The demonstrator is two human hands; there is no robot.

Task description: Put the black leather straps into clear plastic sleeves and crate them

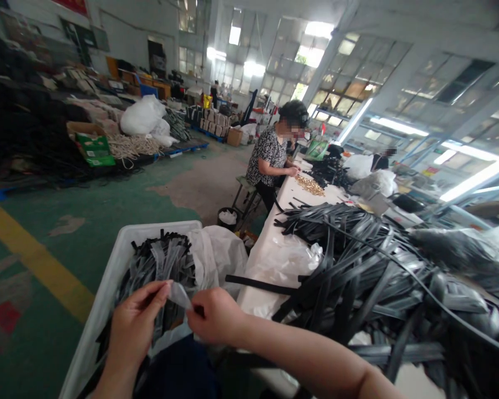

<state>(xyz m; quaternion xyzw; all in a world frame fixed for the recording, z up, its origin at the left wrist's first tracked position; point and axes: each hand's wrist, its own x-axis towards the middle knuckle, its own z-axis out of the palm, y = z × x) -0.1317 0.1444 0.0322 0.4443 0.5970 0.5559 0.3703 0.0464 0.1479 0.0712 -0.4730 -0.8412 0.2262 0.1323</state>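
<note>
A short piece of see-through plastic film stretches between my two hands. My left hand pinches one end of it between thumb and fingers. On the other end, my right hand is closed in a fist, and what lies inside the fist is partly hidden. Below both hands is a white plastic bin with many black straps in it, some in see-through sleeves. A white plastic bag hangs at the bin's right side.
To the right, a white-topped table carries a large heap of black straps; one strap juts over its edge. Farther along, a person sits on a stool beside small gold-coloured pieces. A small black bucket stands on the floor.
</note>
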